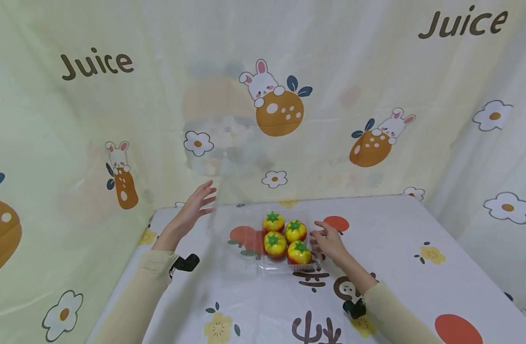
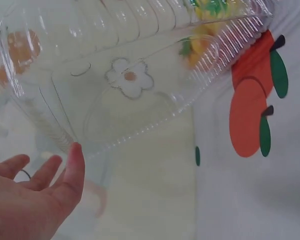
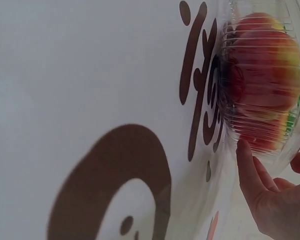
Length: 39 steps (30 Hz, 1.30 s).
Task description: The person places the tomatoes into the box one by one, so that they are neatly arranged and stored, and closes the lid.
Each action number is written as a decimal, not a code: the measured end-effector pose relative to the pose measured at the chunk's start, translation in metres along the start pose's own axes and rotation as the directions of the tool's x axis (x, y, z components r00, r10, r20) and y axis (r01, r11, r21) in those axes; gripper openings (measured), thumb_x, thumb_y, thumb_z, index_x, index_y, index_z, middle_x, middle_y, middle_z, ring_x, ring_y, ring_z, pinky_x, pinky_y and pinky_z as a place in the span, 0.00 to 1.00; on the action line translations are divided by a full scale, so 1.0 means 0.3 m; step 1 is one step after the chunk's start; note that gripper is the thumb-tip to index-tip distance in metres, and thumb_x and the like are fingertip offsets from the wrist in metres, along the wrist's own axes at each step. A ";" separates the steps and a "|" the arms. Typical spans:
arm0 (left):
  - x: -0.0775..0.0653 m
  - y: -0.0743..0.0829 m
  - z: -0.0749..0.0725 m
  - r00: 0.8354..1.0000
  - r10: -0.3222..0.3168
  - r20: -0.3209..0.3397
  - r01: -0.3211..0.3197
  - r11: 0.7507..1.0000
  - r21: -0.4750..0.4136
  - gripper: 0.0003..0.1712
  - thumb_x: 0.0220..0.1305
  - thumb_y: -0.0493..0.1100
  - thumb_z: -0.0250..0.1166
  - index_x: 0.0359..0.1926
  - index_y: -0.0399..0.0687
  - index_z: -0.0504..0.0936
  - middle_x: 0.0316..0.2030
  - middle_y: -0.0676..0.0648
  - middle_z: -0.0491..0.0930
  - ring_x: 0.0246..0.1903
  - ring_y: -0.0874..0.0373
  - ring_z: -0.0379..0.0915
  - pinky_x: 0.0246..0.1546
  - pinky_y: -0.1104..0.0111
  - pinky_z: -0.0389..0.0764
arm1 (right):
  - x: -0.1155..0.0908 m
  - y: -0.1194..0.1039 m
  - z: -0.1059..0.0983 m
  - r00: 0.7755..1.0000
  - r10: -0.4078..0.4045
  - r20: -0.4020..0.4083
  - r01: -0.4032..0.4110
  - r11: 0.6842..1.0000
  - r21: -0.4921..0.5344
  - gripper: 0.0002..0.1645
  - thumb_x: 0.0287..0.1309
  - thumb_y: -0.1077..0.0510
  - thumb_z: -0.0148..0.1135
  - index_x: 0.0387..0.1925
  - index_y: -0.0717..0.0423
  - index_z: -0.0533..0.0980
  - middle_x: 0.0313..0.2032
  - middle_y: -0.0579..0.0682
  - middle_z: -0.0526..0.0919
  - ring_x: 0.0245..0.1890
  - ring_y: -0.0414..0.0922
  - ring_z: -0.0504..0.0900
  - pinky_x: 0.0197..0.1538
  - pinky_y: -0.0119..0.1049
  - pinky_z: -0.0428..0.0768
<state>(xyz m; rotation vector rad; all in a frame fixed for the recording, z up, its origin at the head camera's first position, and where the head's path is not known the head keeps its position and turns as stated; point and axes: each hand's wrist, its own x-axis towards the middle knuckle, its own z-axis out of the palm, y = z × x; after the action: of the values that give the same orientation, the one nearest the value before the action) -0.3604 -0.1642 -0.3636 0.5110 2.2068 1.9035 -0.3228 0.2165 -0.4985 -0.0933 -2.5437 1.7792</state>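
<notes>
A clear plastic clamshell box [image 1: 273, 266] lies on the table with its see-through lid [image 2: 125, 37] raised on the left side. Inside it sit several yellow-and-red fruits [image 1: 275, 244] with green leafy tops; whether they are real or toys I cannot tell. My left hand [image 1: 193, 209] is up beside the lid, fingers extended, a fingertip at or very near the lid's edge. At the box's right side is my right hand [image 1: 331, 242]. Its index finger reaches the ribbed wall in the right wrist view, and the thumb stands apart near the rim.
A white printed cloth [image 1: 375, 239] with fruit, flowers and dark lettering covers the table. Behind it hangs a pale curtain [image 1: 168, 110] printed with rabbits and flowers, and similar cloth hangs on both sides. Each wrist wears a small black device [image 1: 186, 263].
</notes>
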 end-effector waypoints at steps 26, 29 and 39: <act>0.052 0.061 0.126 0.988 0.153 0.020 -0.150 0.982 -0.112 0.34 0.77 0.46 0.41 0.76 0.36 0.45 0.72 0.31 0.53 0.72 0.38 0.49 0.67 0.44 0.57 | 0.015 0.032 0.004 1.000 0.014 -0.006 -0.014 1.000 0.010 0.29 0.73 0.61 0.46 0.72 0.64 0.59 0.51 0.69 0.79 0.41 0.54 0.83 0.40 0.39 0.84; 0.057 0.064 0.141 0.986 0.165 0.024 -0.161 0.980 -0.118 0.34 0.76 0.46 0.42 0.76 0.36 0.46 0.72 0.30 0.53 0.71 0.37 0.49 0.67 0.44 0.57 | 0.015 0.035 0.004 1.000 0.014 -0.004 -0.014 1.000 0.012 0.29 0.73 0.61 0.47 0.71 0.63 0.59 0.51 0.68 0.80 0.41 0.54 0.84 0.40 0.39 0.84; 0.082 0.064 0.193 0.987 0.154 0.035 -0.148 0.978 -0.144 0.36 0.75 0.47 0.43 0.77 0.39 0.43 0.73 0.31 0.51 0.72 0.38 0.50 0.67 0.45 0.58 | 0.007 0.024 0.000 1.000 0.008 -0.005 -0.008 1.000 0.006 0.29 0.73 0.62 0.47 0.71 0.64 0.59 0.50 0.70 0.79 0.43 0.58 0.84 0.40 0.40 0.84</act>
<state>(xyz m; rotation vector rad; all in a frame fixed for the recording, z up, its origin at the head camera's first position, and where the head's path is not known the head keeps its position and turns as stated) -0.3598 -0.0996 -0.3519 0.7082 2.0387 2.0822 -0.3248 0.2191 -0.5051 -0.1079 -2.5380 1.7868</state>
